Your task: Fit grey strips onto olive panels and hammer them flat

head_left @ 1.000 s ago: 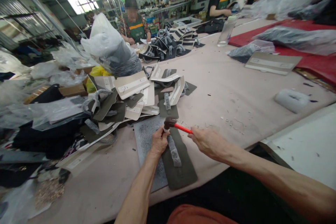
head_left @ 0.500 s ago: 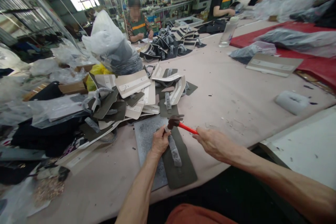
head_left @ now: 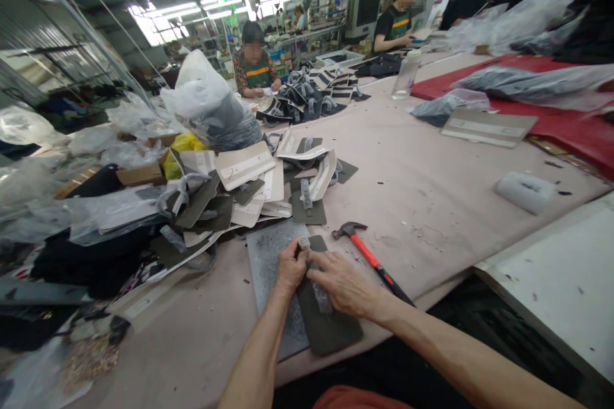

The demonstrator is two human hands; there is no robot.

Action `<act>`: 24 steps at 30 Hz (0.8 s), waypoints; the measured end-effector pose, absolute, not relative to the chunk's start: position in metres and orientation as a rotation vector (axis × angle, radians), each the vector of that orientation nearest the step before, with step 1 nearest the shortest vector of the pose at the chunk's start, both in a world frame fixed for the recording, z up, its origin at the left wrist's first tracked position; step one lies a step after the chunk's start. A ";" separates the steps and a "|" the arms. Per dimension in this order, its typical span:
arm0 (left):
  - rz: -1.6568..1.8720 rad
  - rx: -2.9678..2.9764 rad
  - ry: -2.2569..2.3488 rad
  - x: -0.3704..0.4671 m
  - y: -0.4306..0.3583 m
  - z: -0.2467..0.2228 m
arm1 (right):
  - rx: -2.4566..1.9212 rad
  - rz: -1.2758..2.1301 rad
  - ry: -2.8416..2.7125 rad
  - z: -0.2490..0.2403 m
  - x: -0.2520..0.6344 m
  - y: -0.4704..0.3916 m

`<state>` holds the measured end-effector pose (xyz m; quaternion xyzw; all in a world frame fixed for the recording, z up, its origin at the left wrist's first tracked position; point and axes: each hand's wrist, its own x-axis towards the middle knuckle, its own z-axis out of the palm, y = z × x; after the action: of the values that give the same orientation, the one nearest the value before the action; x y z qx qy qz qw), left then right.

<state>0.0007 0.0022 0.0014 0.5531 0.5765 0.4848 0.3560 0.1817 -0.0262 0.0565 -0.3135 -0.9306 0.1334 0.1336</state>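
Observation:
My left hand (head_left: 290, 268) is closed around a short metal punch (head_left: 304, 243), whose round top shows above the fingers. Beneath it lies an olive-green panel (head_left: 336, 329) with a plastic-wrapped strap (head_left: 323, 299) along its middle. That panel rests partly on a grey, speckled metal plate (head_left: 275, 243). My right hand (head_left: 343, 284) reaches over the panel, index finger stretched towards the left hand's fingers and the strap's upper end; it grips nothing visible. To its right a claw hammer (head_left: 367, 249) with a red and black handle lies on the table, its lower end partly behind my forearm.
A heap of beige and olive panels (head_left: 247, 166) sits beyond the plate. Bagged goods (head_left: 211, 105) stand behind it. On the right are a white roll (head_left: 525, 192) and a beige panel (head_left: 489, 126). Co-workers (head_left: 256, 64) sit across the table.
The right hand has let go of the hammer, which now lies on the table, and has come to the panel beside the left hand. The left hand keeps its hold on the punch.

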 end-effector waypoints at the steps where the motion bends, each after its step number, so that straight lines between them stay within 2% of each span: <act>1: 1.328 1.290 1.501 0.001 0.005 0.001 | -0.847 0.385 -2.786 0.057 0.171 -0.028; 4: 1.622 0.829 1.552 -0.006 0.016 0.010 | -0.902 0.317 -2.903 0.060 0.151 -0.029; 7: 1.859 0.644 1.483 -0.023 0.017 0.041 | -1.177 0.232 -2.812 0.080 0.145 -0.023; 10: 2.021 0.840 1.414 -0.041 0.005 0.086 | -1.470 0.213 -2.643 0.108 0.145 -0.016; 13: 1.928 1.117 1.458 -0.042 -0.009 0.109 | -1.635 0.343 -2.510 0.117 0.146 -0.017; 15: 1.786 1.155 1.486 -0.033 -0.014 0.099 | -1.735 0.451 -2.424 0.109 0.145 -0.023; 19: 1.576 1.068 1.476 -0.008 -0.014 0.041 | -1.869 0.652 -2.214 0.079 0.143 -0.037; 24: 1.467 1.043 1.489 0.000 -0.010 -0.002 | -1.782 0.902 -2.014 0.059 0.139 -0.046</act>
<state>-0.0001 -0.0102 -0.0025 0.4107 0.5863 0.5779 0.3920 0.1386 -0.0455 0.0590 -0.6209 -0.7018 0.3144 0.1518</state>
